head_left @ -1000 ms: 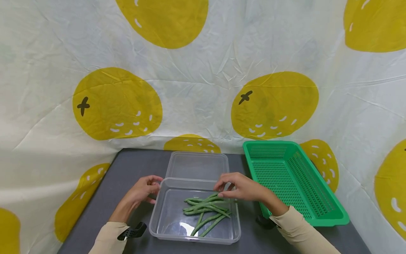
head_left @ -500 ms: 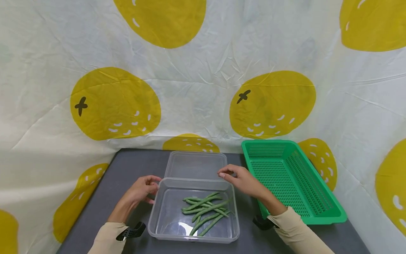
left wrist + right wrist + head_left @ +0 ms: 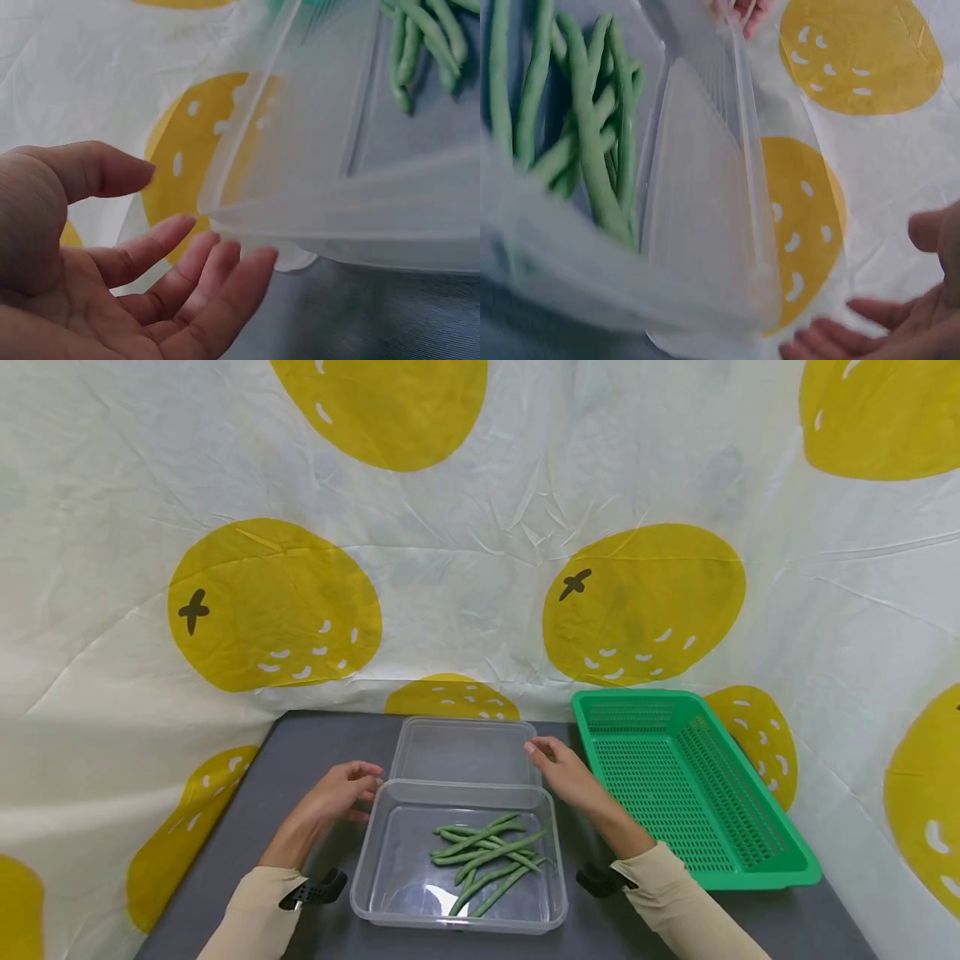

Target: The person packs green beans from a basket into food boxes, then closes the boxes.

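Note:
Several green beans (image 3: 491, 856) lie in a clear plastic container (image 3: 397, 877), mostly towards its right side. Behind the container, its clear lid (image 3: 461, 750) rests flat on the table. My left hand (image 3: 337, 795) is beside the container's back left corner; in the left wrist view its fingers (image 3: 169, 292) are loosely bent, with nothing between them and the thumb. My right hand (image 3: 566, 772) hovers at the lid's right edge, past the container's back right corner. In the right wrist view that hand's fingers (image 3: 832, 337) are spread from the thumb and hold nothing.
To the right, a green perforated basket (image 3: 750, 810) stands on the dark grey table (image 3: 330, 739) with nothing in it. A white cloth (image 3: 457, 602) printed with yellow fruit hangs behind and around the table.
My right hand has risen from over the beans, leaving a bean on the pile, and moved back and right to the lid's edge. My left hand has shifted slightly back along the container's corner.

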A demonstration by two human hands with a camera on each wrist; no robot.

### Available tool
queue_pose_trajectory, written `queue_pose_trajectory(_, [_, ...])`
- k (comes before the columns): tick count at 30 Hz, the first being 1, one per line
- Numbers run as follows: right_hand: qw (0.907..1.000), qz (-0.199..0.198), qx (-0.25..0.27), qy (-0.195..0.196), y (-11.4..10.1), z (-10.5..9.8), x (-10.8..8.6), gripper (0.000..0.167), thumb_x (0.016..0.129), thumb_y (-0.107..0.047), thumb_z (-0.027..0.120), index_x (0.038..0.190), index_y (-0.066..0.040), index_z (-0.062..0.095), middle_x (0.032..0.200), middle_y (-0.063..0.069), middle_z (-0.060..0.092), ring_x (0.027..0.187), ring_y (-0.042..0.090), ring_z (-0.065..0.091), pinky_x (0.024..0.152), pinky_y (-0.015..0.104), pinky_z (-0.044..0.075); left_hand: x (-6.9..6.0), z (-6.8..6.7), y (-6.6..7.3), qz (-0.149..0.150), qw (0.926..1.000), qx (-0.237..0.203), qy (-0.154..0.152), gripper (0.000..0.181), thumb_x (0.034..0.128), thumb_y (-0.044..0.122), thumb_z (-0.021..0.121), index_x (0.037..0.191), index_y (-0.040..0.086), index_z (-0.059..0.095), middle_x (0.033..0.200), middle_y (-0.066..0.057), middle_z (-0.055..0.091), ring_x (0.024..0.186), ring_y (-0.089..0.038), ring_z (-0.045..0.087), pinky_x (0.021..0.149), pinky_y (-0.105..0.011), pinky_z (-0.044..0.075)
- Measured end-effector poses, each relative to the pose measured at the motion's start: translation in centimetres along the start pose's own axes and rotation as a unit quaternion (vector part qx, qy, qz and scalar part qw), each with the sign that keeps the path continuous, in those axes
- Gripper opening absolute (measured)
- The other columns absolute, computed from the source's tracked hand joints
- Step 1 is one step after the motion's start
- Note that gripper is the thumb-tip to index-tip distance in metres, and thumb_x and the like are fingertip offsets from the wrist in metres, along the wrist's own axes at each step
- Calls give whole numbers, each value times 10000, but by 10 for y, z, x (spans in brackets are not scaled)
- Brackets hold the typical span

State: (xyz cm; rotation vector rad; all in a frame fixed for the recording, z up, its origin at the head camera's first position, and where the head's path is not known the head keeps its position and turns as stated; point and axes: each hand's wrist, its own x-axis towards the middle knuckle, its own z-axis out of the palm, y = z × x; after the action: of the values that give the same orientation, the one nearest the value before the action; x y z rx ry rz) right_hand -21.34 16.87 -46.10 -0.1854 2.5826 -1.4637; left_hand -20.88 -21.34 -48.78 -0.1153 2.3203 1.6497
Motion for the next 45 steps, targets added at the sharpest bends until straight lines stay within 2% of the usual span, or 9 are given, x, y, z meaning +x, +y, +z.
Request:
queue_pose_trajectory(5, [9938,781,794,8,-2,7,12,736,1084,-513,311,1576,29,240,1624,267,233,1488,465,232,1172,645,247,15,-3,13,-5,9998,-69,-206,499,1052,296,507,1435,-23,481,1475,-279,472,1318,-431,495,942,-515,550])
queue_pose_trajectory(9, [9737,1285,1881,-7,3,9,21,790,1075,-550,261,1617,-2,87,1668,268,13,1524,484,35,1184,694,123,30,-5,17,-98,9974,-383,-611,663,1058,435,473,1538,-5,349,1578,-287,332,1436,-469,342,1104,-604,396])
queue_pose_trajectory(14, [9433,1698,2851,-8,12,12,27,836,1054,-587,311,1631,-54,26,1664,289,-32,1524,496,-21,1198,678,67,47,-5,9,-262,9889,-992,-1073,809,1048,555,409,1605,13,187,1649,-266,179,1504,-480,178,1166,-657,258])
queue_pose_trajectory(17, [9336,1814,3088,-134,14,15,30,841,1054,-583,313,1631,-69,-19,1654,311,-39,1521,503,-21,1203,666,65,53,-3,3,-374,9834,-1235,-1275,903,1022,634,388,1623,31,86,1675,-248,75,1520,-492,81,1175,-689,186])
queue_pose_trajectory(19, [9292,1877,3173,-249,15,16,31,849,1054,-583,309,1627,-60,-37,1646,330,-36,1518,510,-1,1210,651,73,55,-1,0,-475,9812,-1377,-1268,946,998,673,403,1629,54,66,1685,-227,34,1526,-487,50,1177,-700,159])
queue_pose_trajectory(27, [9291,2009,3096,-222,17,16,31,856,1060,-556,332,1618,-80,-109,1618,380,-72,1503,540,0,1210,649,65,59,1,-5,-521,9788,-1625,-1129,992,974,693,440,1634,79,27,1680,-249,-10,1530,-472,58,1160,-717,181])
queue_pose_trajectory(33, [9348,1766,3072,-246,15,13,31,842,1063,-570,297,1618,-104,-131,1600,414,-53,1484,579,17,1214,642,49,59,-1,-5,-426,9771,-1753,-1130,996,985,680,429,1630,79,-34,1667,-278,45,1528,-464,93,1161,-702,207])
queue_pose_trajectory(41, [9439,1298,3031,-160,8,7,25,860,1066,-569,280,1605,17,-47,1610,396,26,1491,558,86,1224,606,121,50,-7,11,-81,9798,-1668,-1101,951,1011,658,385,1628,84,-57,1680,-243,20,1532,-454,80,1148,-692,254])
queue_pose_trajectory(45, [9423,1072,3170,-7,2,4,21,834,1073,-543,286,1608,14,-28,1630,356,11,1504,536,69,1230,592,124,44,-10,22,138,9796,-1751,-978,910,1028,614,389,1628,65,-21,1683,-217,23,1529,-442,90,1138,-691,275])
